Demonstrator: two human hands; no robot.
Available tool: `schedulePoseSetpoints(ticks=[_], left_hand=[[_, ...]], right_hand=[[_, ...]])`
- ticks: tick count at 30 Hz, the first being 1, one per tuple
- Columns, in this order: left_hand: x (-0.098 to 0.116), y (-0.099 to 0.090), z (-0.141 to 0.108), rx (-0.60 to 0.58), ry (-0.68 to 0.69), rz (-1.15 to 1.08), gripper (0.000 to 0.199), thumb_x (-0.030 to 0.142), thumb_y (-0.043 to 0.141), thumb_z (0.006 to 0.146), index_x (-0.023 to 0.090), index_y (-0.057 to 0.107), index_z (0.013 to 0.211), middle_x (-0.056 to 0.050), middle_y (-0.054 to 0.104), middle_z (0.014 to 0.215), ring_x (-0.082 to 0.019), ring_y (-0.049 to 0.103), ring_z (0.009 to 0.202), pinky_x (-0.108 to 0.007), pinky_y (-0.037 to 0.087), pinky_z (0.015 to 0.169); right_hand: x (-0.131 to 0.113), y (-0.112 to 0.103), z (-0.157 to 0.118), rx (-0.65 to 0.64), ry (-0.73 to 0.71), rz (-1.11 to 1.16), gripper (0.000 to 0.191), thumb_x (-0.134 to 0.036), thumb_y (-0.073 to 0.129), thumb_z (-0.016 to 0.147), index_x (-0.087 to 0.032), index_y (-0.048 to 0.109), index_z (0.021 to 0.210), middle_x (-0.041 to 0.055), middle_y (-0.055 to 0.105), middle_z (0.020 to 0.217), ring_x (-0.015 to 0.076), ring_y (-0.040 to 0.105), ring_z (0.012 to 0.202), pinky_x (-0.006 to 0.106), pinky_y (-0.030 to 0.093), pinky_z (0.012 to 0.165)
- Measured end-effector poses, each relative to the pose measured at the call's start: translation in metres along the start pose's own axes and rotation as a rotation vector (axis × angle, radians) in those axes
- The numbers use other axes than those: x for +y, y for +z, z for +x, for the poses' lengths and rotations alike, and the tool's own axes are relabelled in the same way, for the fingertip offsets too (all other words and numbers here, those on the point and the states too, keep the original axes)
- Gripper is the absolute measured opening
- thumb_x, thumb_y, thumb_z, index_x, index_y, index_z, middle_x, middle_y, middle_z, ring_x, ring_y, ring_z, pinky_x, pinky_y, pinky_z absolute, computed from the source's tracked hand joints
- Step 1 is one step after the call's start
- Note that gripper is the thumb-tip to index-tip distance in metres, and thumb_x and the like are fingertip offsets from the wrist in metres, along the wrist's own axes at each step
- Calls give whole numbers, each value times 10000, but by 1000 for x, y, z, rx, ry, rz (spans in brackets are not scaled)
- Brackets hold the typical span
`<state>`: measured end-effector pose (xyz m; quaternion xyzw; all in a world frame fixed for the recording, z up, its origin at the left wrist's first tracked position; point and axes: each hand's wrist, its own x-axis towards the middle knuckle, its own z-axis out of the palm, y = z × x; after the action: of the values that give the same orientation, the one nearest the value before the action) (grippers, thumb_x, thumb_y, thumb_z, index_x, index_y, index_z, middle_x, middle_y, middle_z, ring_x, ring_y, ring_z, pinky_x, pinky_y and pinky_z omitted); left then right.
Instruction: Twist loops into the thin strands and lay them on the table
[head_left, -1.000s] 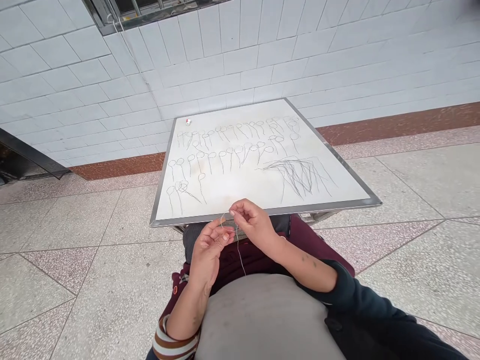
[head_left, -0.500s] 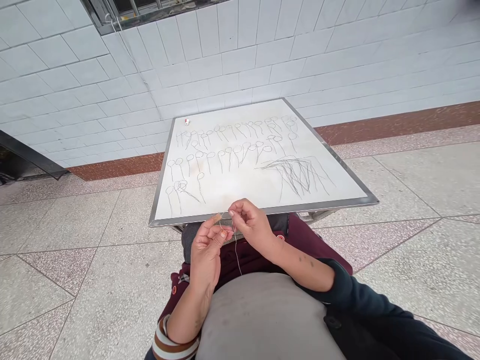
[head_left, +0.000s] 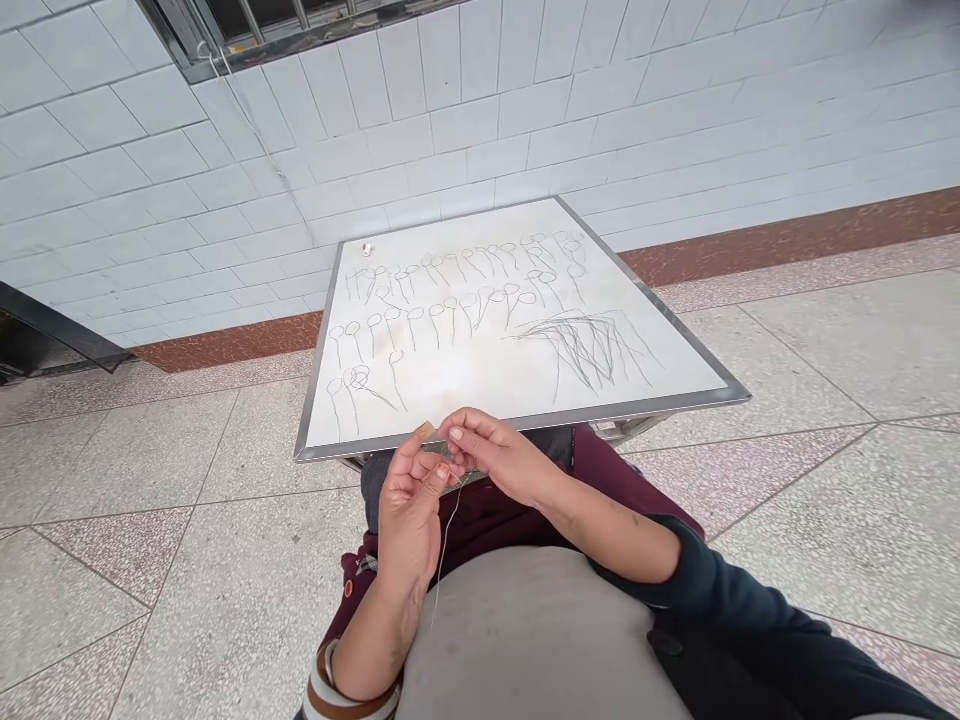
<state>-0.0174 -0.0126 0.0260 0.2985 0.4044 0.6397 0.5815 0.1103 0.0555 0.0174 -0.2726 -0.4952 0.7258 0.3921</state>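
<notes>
My left hand (head_left: 411,510) pinches a thin wire (head_left: 442,555) between thumb and fingers, just off the near edge of the white table (head_left: 450,385). One of its fingertips has a tan wrapping on it. My right hand (head_left: 499,455) is closed on the same wire, its fingertips touching or nearly touching the left ones. From between the hands the wire's free tail hangs down over my grey shirt. Several looped wires (head_left: 437,312) with straight tails lie in rows on the table.
A bundle of straight wires (head_left: 592,350) lies on the table's right part. A small red and white object (head_left: 367,249) is at the back left corner. Behind the table stands a white tiled wall (head_left: 465,140) with a barred window.
My right hand has moved slightly left and down, closer to my left hand. The wire's tail has swung to the left. The view has shifted a little.
</notes>
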Motion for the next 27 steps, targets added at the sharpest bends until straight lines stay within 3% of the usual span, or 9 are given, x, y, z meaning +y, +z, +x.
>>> schedulePoseSetpoints(ticks=[4,10,14,18,22,27], left_hand=[[0,0,-1,-7,-12,16,458,211,725,795,244,594,1233,26,656,780,-121,630,811,-278,465,867],[4,-2,-1,24,20,48,488,204,728,791,259,578,1253,31,652,802,-119,624,833,-267,463,867],[9,-3,4,28,42,66,493,222,728,792,264,574,1259,29,650,804,-111,608,806,-261,462,846],[14,0,12,-30,-5,18,499,237,730,791,265,577,1264,33,622,811,-103,600,780,-269,474,827],[19,2,16,-99,-86,-52,544,218,741,775,258,566,1289,31,611,804,-100,592,759,-258,488,778],[19,-2,15,-172,-199,-71,607,196,732,787,272,517,1349,31,627,739,-102,594,736,-235,467,723]], right_hand=[[-8,-6,1,-125,215,291,236,-384,693,830,-171,641,916,-40,501,738,53,466,603,199,457,623],[-10,-7,0,-128,341,466,233,-358,738,797,-168,633,883,-18,555,794,68,542,682,200,475,673],[-11,-5,5,-101,272,307,277,-416,728,792,-170,603,823,-29,526,739,83,547,679,223,475,688],[-21,-6,16,-93,66,-25,284,-447,659,835,-182,564,803,-43,513,745,71,474,613,214,426,622],[-34,-10,22,-219,-57,-239,230,-403,574,898,-183,558,835,-57,474,698,67,409,574,198,360,552],[-43,-20,18,-382,-83,-333,193,-369,592,883,-177,579,869,-26,561,760,91,511,678,217,423,620]])
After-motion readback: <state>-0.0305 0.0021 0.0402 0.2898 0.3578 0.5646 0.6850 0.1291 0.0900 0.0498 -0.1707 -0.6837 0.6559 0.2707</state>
